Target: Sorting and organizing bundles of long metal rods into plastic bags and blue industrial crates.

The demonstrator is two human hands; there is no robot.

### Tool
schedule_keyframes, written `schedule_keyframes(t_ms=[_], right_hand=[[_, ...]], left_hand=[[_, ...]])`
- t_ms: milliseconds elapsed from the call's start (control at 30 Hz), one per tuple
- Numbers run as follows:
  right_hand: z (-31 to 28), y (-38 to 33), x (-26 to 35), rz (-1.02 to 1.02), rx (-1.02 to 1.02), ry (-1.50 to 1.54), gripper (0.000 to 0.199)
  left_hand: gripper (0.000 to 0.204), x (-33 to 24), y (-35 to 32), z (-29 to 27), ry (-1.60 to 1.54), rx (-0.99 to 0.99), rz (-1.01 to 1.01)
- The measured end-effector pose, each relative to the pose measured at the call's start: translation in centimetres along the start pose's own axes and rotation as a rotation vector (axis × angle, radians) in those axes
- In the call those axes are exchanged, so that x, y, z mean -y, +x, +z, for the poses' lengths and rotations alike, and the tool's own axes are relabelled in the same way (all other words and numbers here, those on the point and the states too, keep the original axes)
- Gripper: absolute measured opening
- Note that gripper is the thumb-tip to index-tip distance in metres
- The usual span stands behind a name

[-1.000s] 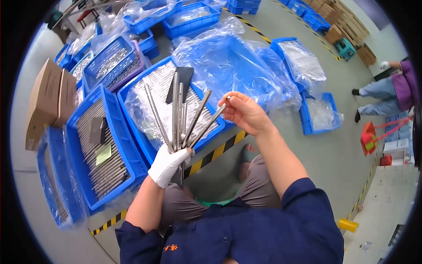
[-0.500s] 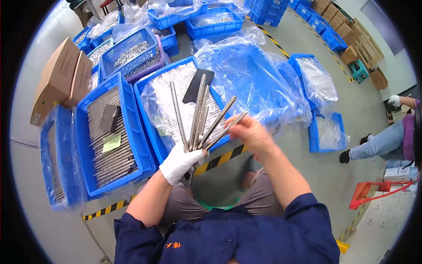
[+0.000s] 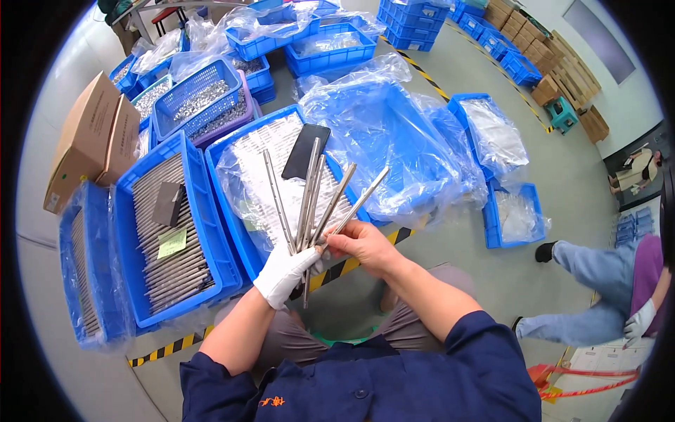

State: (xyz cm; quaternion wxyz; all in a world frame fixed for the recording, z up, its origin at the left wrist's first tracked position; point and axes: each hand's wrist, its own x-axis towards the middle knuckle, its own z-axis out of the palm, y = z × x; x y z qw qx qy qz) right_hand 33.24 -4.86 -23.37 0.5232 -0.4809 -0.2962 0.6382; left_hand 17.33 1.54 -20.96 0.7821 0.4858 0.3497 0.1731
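Several slim metal rods [image 3: 307,204] fan upward from my left hand [image 3: 285,274], which wears a white glove and is closed around their lower ends. My bare right hand [image 3: 367,246] touches the left one, its thumb and fingers pinching the rightmost rod [image 3: 367,195] low down. That rod leans out to the right, apart from the others. Behind the bundle is a blue crate [image 3: 217,188] lined with clear plastic and filled with rows of pale rods [image 3: 271,144]. A black phone-like slab [image 3: 306,151] lies on those rows.
To the left, another blue crate [image 3: 232,271] holds metal rods, a dark block [image 3: 169,204] and a yellow note [image 3: 172,243]. A plastic-lined blue bin [image 3: 394,141] stands at the right. Cardboard boxes [image 3: 83,141] rise at far left. A co-worker's legs [image 3: 590,264] are at right.
My right hand has moved from the rod's upper end down to its base, beside my left hand. The co-worker at the right has come nearer.
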Motion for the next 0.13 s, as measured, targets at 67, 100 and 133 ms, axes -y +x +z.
schedule_keyframes(t_ms=[67,100,133], right_hand=[[-1.1,-0.3,1.2,0.007,-0.095,0.045,0.019],[-1.7,-0.4,1.6,0.011,-0.075,0.068,0.022],[-2.4,-0.4,2.4,-0.009,-0.088,0.049,0.022]], left_hand=[[0.017,-0.1,0.5,0.5,0.005,-0.042,0.018],[0.018,-0.2,0.3,0.0,0.034,-0.059,-0.05],[0.018,-0.5,1.2,0.5,0.032,-0.037,-0.028]])
